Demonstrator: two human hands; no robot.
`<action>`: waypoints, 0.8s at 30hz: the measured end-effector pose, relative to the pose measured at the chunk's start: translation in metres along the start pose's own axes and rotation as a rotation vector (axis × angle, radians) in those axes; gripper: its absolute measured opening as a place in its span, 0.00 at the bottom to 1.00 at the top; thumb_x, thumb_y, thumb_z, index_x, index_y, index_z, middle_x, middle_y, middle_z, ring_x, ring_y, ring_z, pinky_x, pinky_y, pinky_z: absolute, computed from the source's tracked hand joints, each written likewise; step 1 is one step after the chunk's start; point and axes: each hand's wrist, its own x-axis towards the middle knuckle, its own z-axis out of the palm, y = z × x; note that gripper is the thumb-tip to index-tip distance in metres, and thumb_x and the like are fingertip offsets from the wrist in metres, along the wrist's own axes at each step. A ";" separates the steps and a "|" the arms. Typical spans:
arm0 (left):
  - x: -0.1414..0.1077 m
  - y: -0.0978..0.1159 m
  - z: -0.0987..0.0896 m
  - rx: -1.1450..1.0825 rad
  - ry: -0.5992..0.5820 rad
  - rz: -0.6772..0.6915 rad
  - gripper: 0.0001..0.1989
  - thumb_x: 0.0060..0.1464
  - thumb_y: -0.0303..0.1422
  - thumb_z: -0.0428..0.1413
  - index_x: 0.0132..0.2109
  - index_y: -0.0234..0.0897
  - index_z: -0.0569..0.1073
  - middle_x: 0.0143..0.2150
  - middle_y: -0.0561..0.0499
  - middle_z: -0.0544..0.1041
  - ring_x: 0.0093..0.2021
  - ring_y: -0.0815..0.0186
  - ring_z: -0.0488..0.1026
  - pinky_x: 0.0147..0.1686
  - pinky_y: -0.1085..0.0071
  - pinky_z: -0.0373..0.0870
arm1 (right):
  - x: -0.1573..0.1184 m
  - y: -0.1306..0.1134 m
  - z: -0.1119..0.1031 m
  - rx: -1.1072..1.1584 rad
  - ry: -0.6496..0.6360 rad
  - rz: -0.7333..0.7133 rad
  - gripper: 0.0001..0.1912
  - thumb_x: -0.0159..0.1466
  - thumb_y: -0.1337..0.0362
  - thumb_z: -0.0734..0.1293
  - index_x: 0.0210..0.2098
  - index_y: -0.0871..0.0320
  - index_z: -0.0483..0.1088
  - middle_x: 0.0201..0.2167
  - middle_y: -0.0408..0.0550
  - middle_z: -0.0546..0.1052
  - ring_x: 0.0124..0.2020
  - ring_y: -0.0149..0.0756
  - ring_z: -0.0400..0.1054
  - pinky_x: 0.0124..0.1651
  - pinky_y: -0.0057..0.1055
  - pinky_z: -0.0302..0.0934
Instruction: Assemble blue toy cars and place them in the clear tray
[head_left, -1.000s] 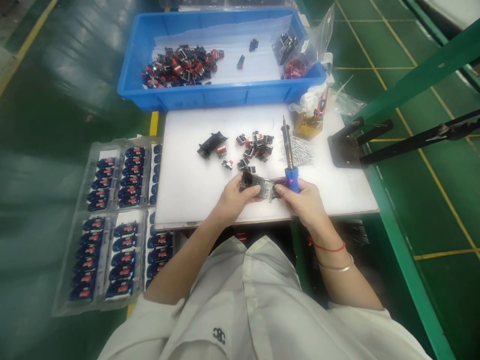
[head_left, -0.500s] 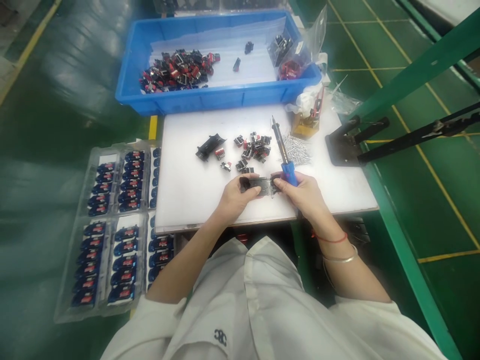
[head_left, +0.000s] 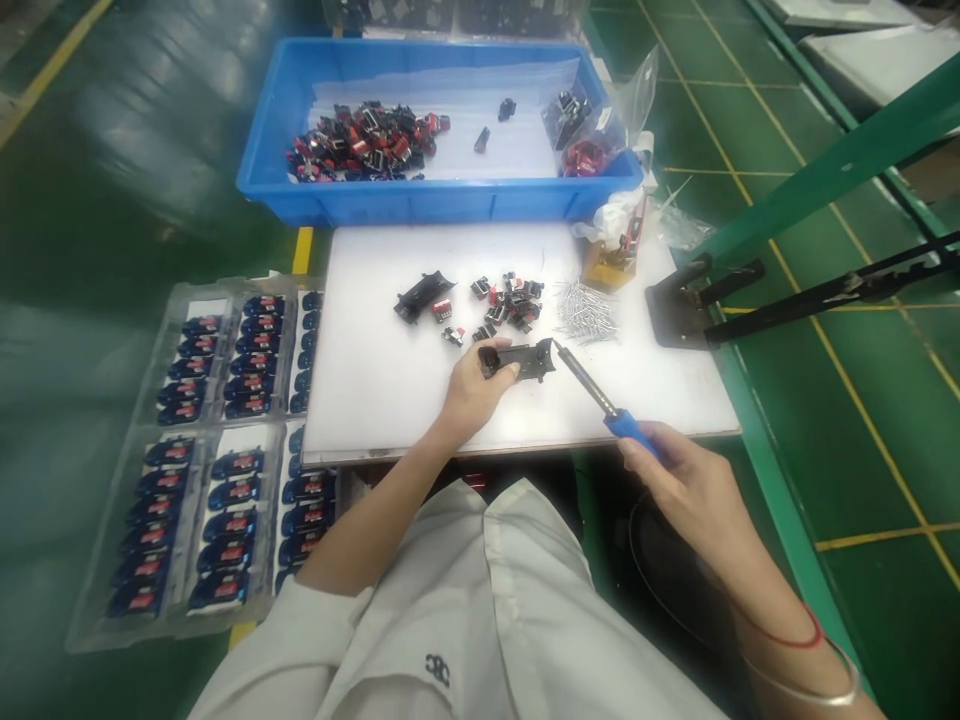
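1. A black plastic part (head_left: pixel 521 358) is sitting in the left hand (head_left: pixel 474 388), held just above the white table (head_left: pixel 375 390), near the table's front edge and around its middle.
2. The left fingers (head_left: pixel 501 372) are wrapping over the part and pinching it firmly.
3. The right hand (head_left: pixel 679 490) is gripping a soldering iron (head_left: pixel 592 388) by its blue handle (head_left: pixel 628 428), with the hand out past the table's front edge and the right fingers (head_left: pixel 637 447) pressing together around the handle.
4. The iron's metal tip is pointing at the right end of the black part, and the view cannot settle whether the two are touching.
5. Nearby on the table, a loose heap of small black-and-red switches (head_left: pixel 506 303) is lying beside a black bracket (head_left: pixel 424 295) and a pile of metal pins (head_left: pixel 586 312).
6. Beyond the table's back edge, a blue plastic crate (head_left: pixel 435 205) is holding more switches (head_left: pixel 365 143) and a plastic bag (head_left: pixel 637 95).
7. Plastic trays (head_left: pixel 90 610) of blue-and-red items are lying left of the table, while a black metal stand (head_left: pixel 675 315) is standing at its right edge.
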 end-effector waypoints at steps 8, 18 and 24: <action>0.001 -0.005 -0.001 0.004 -0.002 0.038 0.16 0.50 0.30 0.62 0.48 0.37 0.76 0.43 0.49 0.79 0.43 0.62 0.76 0.49 0.61 0.75 | -0.014 0.001 0.008 -0.019 0.007 -0.080 0.17 0.63 0.49 0.67 0.38 0.53 0.82 0.33 0.48 0.83 0.32 0.48 0.78 0.32 0.36 0.72; 0.001 -0.007 -0.001 0.072 0.002 0.051 0.17 0.51 0.31 0.60 0.49 0.37 0.75 0.43 0.49 0.79 0.45 0.63 0.76 0.51 0.62 0.72 | -0.013 0.002 0.015 -0.047 -0.028 -0.120 0.21 0.66 0.47 0.64 0.41 0.55 0.82 0.35 0.48 0.83 0.33 0.49 0.79 0.32 0.36 0.73; -0.001 -0.003 -0.001 0.098 0.009 0.034 0.17 0.51 0.30 0.59 0.49 0.36 0.74 0.43 0.49 0.79 0.45 0.63 0.76 0.50 0.64 0.72 | -0.013 -0.004 0.015 -0.114 -0.053 -0.079 0.26 0.68 0.45 0.61 0.42 0.57 0.81 0.38 0.48 0.83 0.37 0.47 0.79 0.38 0.33 0.74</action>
